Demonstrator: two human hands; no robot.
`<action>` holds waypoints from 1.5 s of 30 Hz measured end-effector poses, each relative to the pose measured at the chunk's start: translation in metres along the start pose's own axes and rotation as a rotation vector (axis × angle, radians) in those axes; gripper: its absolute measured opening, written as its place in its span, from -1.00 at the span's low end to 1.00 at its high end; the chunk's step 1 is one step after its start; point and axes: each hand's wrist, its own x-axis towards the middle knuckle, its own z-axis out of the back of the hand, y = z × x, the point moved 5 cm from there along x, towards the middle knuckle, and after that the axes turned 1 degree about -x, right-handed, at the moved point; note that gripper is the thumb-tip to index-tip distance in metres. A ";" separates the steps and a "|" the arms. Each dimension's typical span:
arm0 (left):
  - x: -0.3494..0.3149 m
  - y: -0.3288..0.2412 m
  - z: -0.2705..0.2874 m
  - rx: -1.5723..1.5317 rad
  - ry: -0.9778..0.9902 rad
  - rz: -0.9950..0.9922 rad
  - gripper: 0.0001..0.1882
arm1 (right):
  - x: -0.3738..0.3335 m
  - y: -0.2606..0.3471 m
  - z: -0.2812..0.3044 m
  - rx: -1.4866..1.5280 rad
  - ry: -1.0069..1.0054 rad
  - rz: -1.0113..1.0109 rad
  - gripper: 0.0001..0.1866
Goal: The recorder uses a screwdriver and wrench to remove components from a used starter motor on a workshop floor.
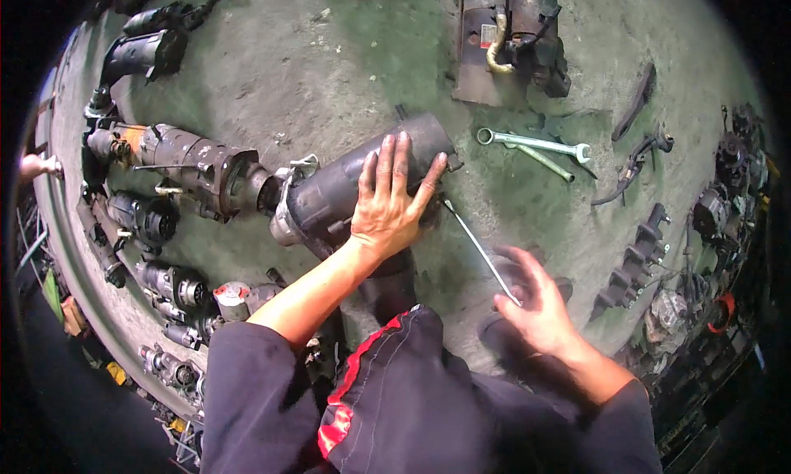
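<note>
My left hand [389, 196] lies flat on a dark cylindrical motor housing [338, 196], its fingers spread toward the far end. This housing lies slanted on the floor, with a silvery metal end piece [285, 219] at its left. A slim, long-handled silver wrench [480, 249] slants from the housing's right end toward my right hand [540, 305]. That hand is open, thumb and fingers apart around the handle's near end; the thumb appears to touch it. The fingers are slightly blurred. What the wrench's far head sits on is hidden beside the housing.
A combination wrench [535, 142] and a pale rod [545, 164] lie to the right on the concrete floor [354, 62]. A larger motor [515, 37] stands at the back. Several starter motors [189, 157] line the left; black parts [633, 264] lie right. Another person's hand [39, 167] shows far left.
</note>
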 end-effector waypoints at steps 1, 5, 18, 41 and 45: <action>-0.002 0.002 -0.003 0.009 0.000 0.008 -0.27 | -0.001 0.027 -0.002 -0.010 -0.027 0.118 -0.54; -0.007 -0.002 -0.007 0.105 -0.038 -0.027 -0.25 | 0.016 0.067 -0.020 -0.190 -0.033 0.395 -0.58; -0.007 0.004 -0.009 -0.097 -0.088 0.022 -0.03 | 0.091 0.160 -0.055 -0.713 -0.667 1.040 -0.78; 0.045 0.024 0.025 -0.076 0.049 0.212 0.07 | 0.044 -0.154 0.043 -0.094 -0.030 0.080 -0.48; 0.064 0.034 0.021 -0.195 0.299 0.260 0.11 | 0.047 -0.156 0.022 -0.001 -0.064 0.037 -0.47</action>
